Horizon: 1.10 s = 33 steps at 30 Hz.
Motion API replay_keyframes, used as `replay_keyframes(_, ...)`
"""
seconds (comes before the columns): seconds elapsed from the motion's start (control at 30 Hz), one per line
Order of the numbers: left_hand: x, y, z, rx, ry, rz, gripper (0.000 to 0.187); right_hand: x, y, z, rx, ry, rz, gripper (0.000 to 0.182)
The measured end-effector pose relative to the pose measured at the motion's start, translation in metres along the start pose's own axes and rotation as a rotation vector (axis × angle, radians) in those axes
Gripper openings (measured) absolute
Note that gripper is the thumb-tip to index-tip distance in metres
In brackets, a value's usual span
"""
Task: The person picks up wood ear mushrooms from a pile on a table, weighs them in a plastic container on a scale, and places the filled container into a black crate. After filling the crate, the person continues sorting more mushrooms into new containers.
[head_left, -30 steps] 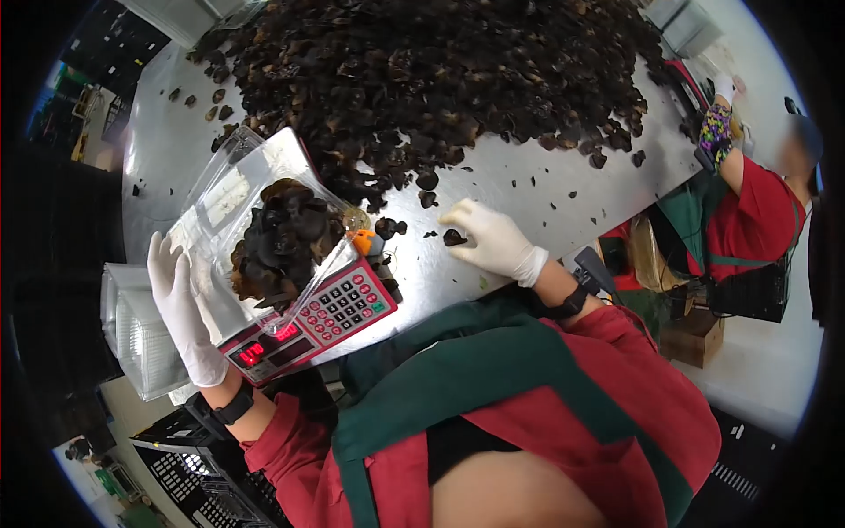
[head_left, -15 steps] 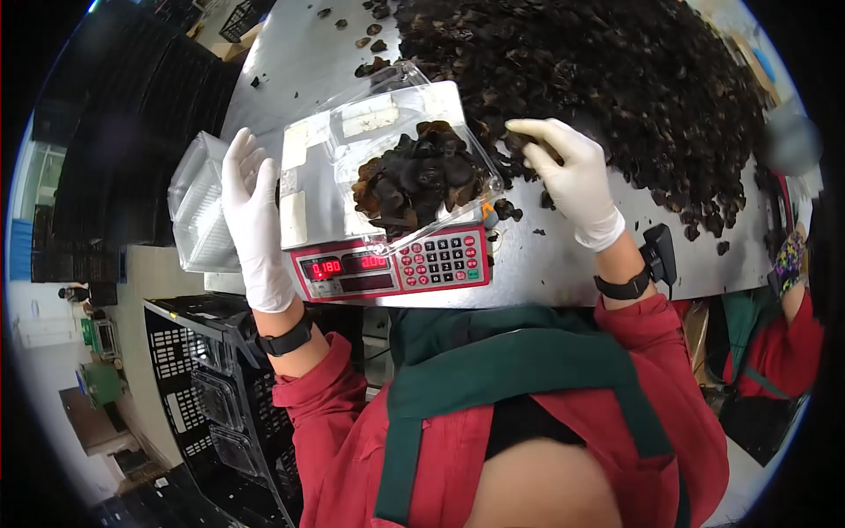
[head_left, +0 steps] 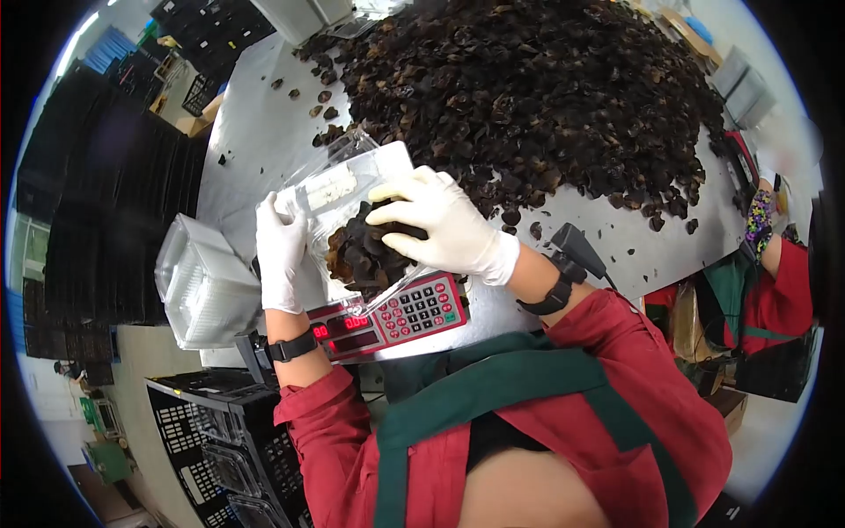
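Note:
A clear plastic container [head_left: 310, 264] sits on the white-topped weighing scale [head_left: 398, 163], with a mound of black wood ear mushrooms [head_left: 359, 255] in it. My left hand [head_left: 283, 251], in a white glove, has its fingers curled at the container's left edge. My right hand [head_left: 444, 227], also gloved, lies over the mound's upper right side, touching it with fingers spread. Its fingertips rest among the dark pieces. The scale's red keypad panel [head_left: 421, 310] faces me; part of its lit display is hidden by my left hand and wrist.
A large heap of wood ear mushrooms [head_left: 537, 106] covers the back of the metal table [head_left: 251, 114]. Nested clear containers [head_left: 207, 282] stand left of the scale. Black crates [head_left: 198, 431] stand below left. Another person's patterned sleeve [head_left: 759, 220] shows at the right.
My right hand has moved left from the heap's edge onto the mound in the container. My left hand has closed in to the container's edge. The whole view has shifted and turned.

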<state>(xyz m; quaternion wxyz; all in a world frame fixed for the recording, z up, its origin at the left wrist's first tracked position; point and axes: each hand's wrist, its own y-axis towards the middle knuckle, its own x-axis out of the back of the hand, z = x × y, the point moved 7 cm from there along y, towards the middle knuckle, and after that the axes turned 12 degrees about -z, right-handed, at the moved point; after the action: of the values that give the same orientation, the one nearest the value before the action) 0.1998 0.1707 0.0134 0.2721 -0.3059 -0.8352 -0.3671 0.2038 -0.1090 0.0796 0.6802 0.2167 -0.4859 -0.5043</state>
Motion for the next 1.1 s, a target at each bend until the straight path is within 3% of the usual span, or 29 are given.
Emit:
replay_keyframes(0.07,0.002,-0.003,-0.010,0.109,-0.013,0.015,0.059,0.020,0.000,-0.009,-0.100,0.019,-0.068,0.020)
replay_keyframes(0.17,0.020,-0.014,-0.025,0.247,-0.676,-0.021,0.069,0.043,-0.020,-0.039,-0.277,0.057,-0.155,0.020)
replay_keyframes(0.2,0.028,-0.018,-0.033,0.210,-0.828,0.018,0.058,0.049,-0.028,-0.047,-0.344,0.060,-0.171,0.020)
replay_keyframes(0.27,0.062,-0.039,-0.067,0.122,-0.733,0.061,0.049,0.055,-0.042,-0.054,-0.453,0.116,-0.159,0.022)
replay_keyframes(0.33,0.082,-0.066,-0.076,-0.030,-0.537,0.095,0.047,0.045,-0.063,-0.071,-0.859,0.393,-0.074,0.030)
replay_keyframes(0.37,0.094,-0.082,-0.095,-0.157,-0.410,0.081,0.053,0.041,-0.064,-0.072,-0.824,0.420,-0.025,0.043)
replay_keyframes(0.4,0.093,-0.098,-0.092,-0.187,-0.331,0.116,0.051,0.043,-0.063,-0.072,-0.824,0.423,-0.035,0.043)
replay_keyframes(0.47,0.088,-0.129,-0.091,-0.124,-0.292,0.210,0.049,0.025,-0.072,-0.067,-1.042,0.654,0.217,0.050)
replay_keyframes(0.57,0.082,-0.152,-0.084,-0.080,-0.205,0.022,0.057,0.009,-0.075,-0.065,-1.055,0.766,0.323,0.052)
replay_keyframes(0.6,0.078,-0.158,-0.070,0.166,-0.310,0.020,0.060,0.006,-0.077,-0.067,-1.060,0.811,0.314,0.053)
replay_keyframes(0.7,0.074,-0.162,-0.055,0.277,-0.375,0.067,0.065,-0.003,-0.084,-0.069,-1.132,0.908,0.289,0.057)
replay_keyframes(0.77,0.058,-0.169,-0.053,0.574,-0.694,0.300,0.066,-0.007,-0.087,-0.064,-1.139,0.914,0.314,0.059)
replay_keyframes(1.1,0.042,-0.175,-0.064,0.604,-0.973,0.221,0.074,0.007,-0.089,-0.057,-1.159,0.931,0.216,0.058)
